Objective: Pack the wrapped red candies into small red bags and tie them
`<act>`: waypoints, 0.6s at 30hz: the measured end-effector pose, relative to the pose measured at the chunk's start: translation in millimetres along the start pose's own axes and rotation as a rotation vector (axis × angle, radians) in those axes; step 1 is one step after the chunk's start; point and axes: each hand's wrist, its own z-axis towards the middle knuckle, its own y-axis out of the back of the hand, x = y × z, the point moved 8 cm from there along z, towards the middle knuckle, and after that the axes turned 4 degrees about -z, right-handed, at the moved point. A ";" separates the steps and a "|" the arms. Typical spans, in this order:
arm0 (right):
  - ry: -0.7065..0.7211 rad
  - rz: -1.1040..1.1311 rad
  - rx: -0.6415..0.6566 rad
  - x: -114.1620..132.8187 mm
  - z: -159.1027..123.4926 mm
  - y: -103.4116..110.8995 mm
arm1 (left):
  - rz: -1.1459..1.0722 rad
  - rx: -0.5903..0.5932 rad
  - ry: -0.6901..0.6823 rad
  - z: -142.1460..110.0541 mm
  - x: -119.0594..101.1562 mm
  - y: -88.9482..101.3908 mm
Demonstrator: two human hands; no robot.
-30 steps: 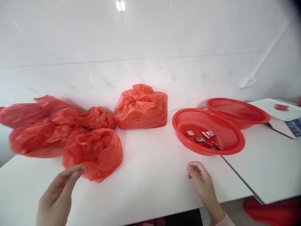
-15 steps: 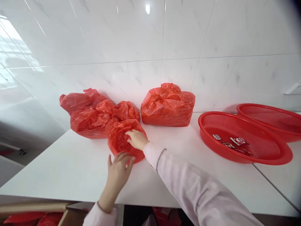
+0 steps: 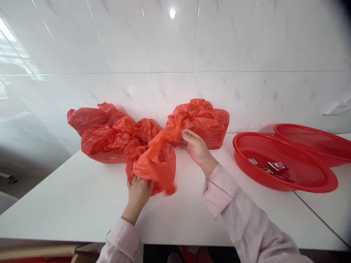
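A crumpled red plastic bag (image 3: 153, 164) lies near the middle of the white table (image 3: 82, 204). My left hand (image 3: 139, 190) grips its lower front edge, fingers closed on the plastic. My right hand (image 3: 196, 149) pinches an upper flap of the same bag and holds it stretched up to the right. Behind it a heap of red bags (image 3: 106, 133) lies to the left and a full, tied red bag (image 3: 205, 122) stands to the right by the wall.
Two red mesh basins sit at the right: the nearer one (image 3: 285, 166) holds a few small red-and-white packets (image 3: 275, 166), the farther one (image 3: 315, 140) overlaps behind it. A white tiled wall backs the table. A table seam runs at the far right.
My right hand has pulled a flap of the front bag up and to the right. My left hand has closed on the bag's lower edge.
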 end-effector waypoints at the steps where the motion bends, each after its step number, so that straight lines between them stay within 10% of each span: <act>1: 0.003 0.040 -0.049 8.8 -9.0 17.8 | 0.004 0.007 0.013 2.8 0.0 3.2; 9: 0.145 -0.242 -0.238 44.6 -96.2 75.4 | -0.556 -0.282 -0.059 -20.5 -113.4 73.5; 14: 0.129 -0.330 -0.303 44.1 -124.2 77.3 | -0.857 0.182 0.005 -15.6 -180.0 1.1; 18: 0.128 -0.209 -0.588 34.1 -140.3 140.3 | -0.936 0.535 0.136 -21.5 -175.6 -43.2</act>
